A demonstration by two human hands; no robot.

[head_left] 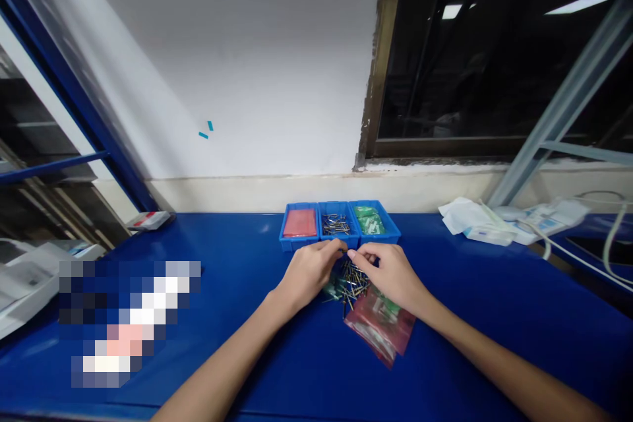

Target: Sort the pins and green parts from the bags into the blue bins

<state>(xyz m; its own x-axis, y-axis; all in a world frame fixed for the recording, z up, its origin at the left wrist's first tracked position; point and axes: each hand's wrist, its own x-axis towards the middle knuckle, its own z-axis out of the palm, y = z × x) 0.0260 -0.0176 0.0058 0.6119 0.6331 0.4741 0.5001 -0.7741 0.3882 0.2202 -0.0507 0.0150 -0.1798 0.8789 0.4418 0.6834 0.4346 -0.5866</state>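
Observation:
Just in front of the blue bins, my left hand (pixel 311 268) and my right hand (pixel 390 270) come together, fingertips nearly touching. Both are closed in a pinch; whatever lies between the fingers is too small to make out. Under them is a loose heap of long metal screws (pixel 355 282), partly covered by my right hand. Green plastic packets (pixel 335 287) show at the heap's left side. Red see-through plastic bags (pixel 378 326) lie below my right hand, overlapping each other.
Three joined blue bins hold red bags (pixel 300 222), more screws (pixel 336 224) and green packets (pixel 370 220). White papers (pixel 467 219) and cables (pixel 568 247) lie at the right of the blue table (pixel 237 244). A small box (pixel 150 219) sits back left; a blurred-out patch covers the front left.

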